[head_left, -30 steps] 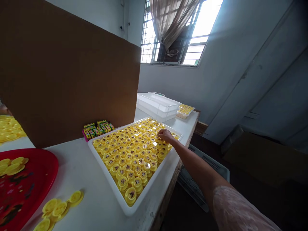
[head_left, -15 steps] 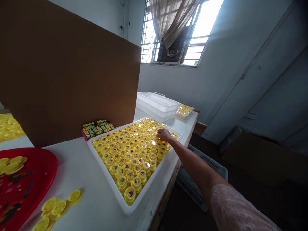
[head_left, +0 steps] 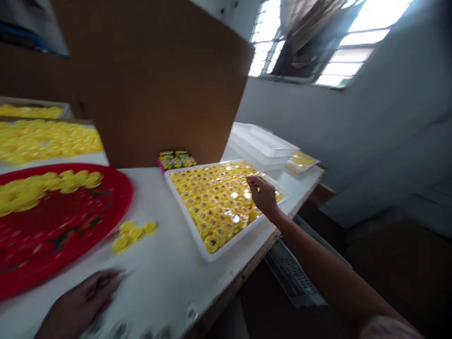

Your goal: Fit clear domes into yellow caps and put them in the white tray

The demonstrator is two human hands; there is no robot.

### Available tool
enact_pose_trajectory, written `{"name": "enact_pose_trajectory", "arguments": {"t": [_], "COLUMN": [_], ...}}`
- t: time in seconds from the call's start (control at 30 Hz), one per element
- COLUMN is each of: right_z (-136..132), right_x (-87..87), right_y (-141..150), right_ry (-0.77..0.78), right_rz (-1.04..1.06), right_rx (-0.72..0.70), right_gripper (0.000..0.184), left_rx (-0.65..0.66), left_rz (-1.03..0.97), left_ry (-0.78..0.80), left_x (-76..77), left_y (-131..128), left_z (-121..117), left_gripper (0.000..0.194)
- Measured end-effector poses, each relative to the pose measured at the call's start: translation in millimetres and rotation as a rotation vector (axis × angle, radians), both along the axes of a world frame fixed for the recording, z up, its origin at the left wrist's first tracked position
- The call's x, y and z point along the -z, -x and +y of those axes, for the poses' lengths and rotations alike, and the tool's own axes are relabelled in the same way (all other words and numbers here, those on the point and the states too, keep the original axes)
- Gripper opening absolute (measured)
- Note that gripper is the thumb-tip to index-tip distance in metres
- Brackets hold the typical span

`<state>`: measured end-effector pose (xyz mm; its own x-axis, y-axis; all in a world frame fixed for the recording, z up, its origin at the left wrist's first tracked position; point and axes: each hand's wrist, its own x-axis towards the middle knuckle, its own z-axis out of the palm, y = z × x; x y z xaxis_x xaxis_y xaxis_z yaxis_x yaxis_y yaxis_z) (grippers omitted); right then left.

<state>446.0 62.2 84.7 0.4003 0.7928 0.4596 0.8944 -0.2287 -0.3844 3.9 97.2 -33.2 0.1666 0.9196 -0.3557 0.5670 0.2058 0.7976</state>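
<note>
My right hand [head_left: 262,192] is over the right side of a white tray [head_left: 187,226], its fingers curled in a pinch with nothing visible between them. Rows of small yellow cup-shaped pieces [head_left: 212,197] with little printed pictures on top fill the tray. At the lower left, my left hand [head_left: 83,301] is low over the white table, blurred, thumb and fingers pressed together. A small pale spot shows at its fingertips; I cannot tell what it is. Below it lie several clear round pieces [head_left: 191,311] with dark centres, partly cut off by the frame edge.
A red round tray [head_left: 116,188] holds yellow pieces [head_left: 67,181]. A small yellow cluster [head_left: 132,233] lies beside it. Small green-and-yellow boxes [head_left: 176,160] stand by a brown cardboard panel [head_left: 165,89]. White bins [head_left: 261,143] are at the back, and a grey crate [head_left: 293,268] is below the table edge.
The view has swung left and down, bringing my left hand, the clear pieces and more of the red tray into sight. My right hand has lifted a little from the yellow pieces.
</note>
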Motion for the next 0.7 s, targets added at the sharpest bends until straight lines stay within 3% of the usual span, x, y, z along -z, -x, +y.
{"name": "enact_pose_trajectory", "arguments": {"t": [0.07,0.13,0.2,0.27,0.33,0.43,0.7], "right_z": [-17,-37,-57,-72,-80,-84,-78], "right_x": [6.0,12.4,20.3,31.5,44.5,59.4,70.5], "right_y": [60,118,166,199,217,231,262], "right_ry": [-0.155,-0.133,0.036,0.234,0.369,0.431,0.557], "right_rz": [-0.047,-0.019,0.027,0.073,0.116,0.146,0.008], "right_rx": [-0.375,-0.697,-0.941,-1.084,-1.114,-1.073,-1.144], "right_gripper": [0.026,0.027,0.026,0.026,0.025,0.025,0.015], "left_rx": [-0.021,-0.011,-0.005,-0.005,0.005,0.031,0.062], "left_rz": [-0.13,-0.191,-0.255,-0.295,-0.331,-0.357,-0.355], "left_ry": [0.015,-0.023,-0.042,-0.061,-0.073,-0.094,-0.14], "left_x": [-3.4,-10.0,-15.6,-18.6,-19.0,-16.0,-7.1], "left_y": [6,8,6,5,6,7,9], "left_z": [-10,-16,-17,-17,-17,-19,-17], "left_gripper": [0.054,0.048,0.043,0.04,0.038,0.035,0.029]}}
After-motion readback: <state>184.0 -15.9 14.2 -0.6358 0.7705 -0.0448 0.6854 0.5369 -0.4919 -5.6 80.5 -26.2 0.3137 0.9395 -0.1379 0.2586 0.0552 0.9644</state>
